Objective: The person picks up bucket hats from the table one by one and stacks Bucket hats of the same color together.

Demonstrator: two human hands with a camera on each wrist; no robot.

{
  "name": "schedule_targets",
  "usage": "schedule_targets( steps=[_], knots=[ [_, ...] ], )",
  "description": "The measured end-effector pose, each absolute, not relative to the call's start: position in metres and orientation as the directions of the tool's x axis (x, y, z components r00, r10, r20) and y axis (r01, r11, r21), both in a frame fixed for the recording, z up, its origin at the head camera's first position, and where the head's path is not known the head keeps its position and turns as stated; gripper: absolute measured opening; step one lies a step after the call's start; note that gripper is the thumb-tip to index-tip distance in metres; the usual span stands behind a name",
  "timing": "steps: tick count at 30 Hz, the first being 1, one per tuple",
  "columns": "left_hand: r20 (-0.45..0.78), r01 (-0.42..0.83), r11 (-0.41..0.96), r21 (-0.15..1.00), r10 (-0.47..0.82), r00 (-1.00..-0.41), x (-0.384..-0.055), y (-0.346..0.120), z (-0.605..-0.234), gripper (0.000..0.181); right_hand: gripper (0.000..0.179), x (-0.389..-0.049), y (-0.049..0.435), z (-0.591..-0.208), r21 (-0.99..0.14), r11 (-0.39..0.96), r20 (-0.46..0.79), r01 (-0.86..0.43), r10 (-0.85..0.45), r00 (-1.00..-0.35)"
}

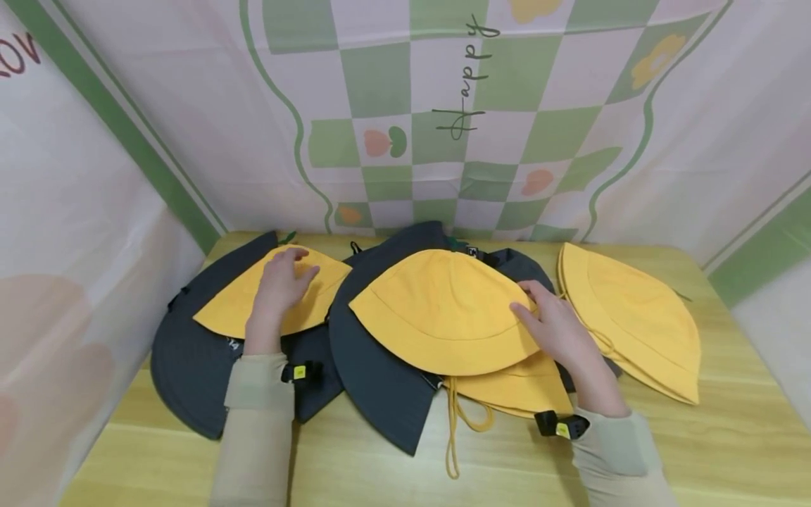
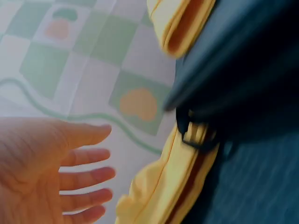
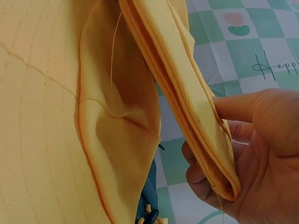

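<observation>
A yellow bucket hat lies folded flat across a dark navy hat in the middle of the table. My right hand pinches this yellow hat at the right corner of its brim; in the right wrist view, thumb and fingers close around the layered edge. Over at the left, another yellow hat rests on a second navy hat. My left hand hovers above it, fingers loosely spread. The left wrist view shows that hand holding nothing, apart from the yellow brim.
Under the middle hats, one more yellow hat pokes out, its yellow cord trailing toward the front. Another yellow hat lies folded at the right. Behind the wooden table hangs a checkered cloth.
</observation>
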State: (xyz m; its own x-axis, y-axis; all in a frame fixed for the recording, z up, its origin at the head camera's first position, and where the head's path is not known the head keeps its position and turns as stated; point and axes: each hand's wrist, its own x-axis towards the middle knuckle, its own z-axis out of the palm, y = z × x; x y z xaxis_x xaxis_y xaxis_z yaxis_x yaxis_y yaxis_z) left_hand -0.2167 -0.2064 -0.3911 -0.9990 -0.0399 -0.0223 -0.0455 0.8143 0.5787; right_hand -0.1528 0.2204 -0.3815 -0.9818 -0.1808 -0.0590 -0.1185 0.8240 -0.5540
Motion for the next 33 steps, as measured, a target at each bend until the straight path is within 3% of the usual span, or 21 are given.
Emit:
schedule_targets(
  steps=[8,19,24,33],
  knots=[
    [-0.119,-0.242,0.853,0.462,-0.211,-0.970,-0.211,-0.228,-0.392,0.063,0.054,-0.152,0.222,-0.382,-0.551,0.824,-0.040,-0.132,-0.184,-0.982],
    [-0.292,-0.385,0.875,0.293,-0.302,-0.908,-0.209,-0.249,-0.403,0.088,0.052,-0.152,0.222,-0.382,-0.543,0.826,-0.021,-0.152,-0.195,-0.981],
    [-0.307,-0.395,0.863,0.314,-0.302,-0.903,-0.209,-0.253,-0.407,0.095,0.052,-0.153,0.221,-0.381,-0.543,0.826,-0.023,-0.150,-0.193,-0.981],
    [-0.328,-0.420,0.836,0.354,-0.309,-0.892,-0.212,-0.257,-0.414,0.082,0.053,-0.153,0.222,-0.381,-0.545,0.827,-0.043,-0.138,-0.192,-0.980]
  ],
)
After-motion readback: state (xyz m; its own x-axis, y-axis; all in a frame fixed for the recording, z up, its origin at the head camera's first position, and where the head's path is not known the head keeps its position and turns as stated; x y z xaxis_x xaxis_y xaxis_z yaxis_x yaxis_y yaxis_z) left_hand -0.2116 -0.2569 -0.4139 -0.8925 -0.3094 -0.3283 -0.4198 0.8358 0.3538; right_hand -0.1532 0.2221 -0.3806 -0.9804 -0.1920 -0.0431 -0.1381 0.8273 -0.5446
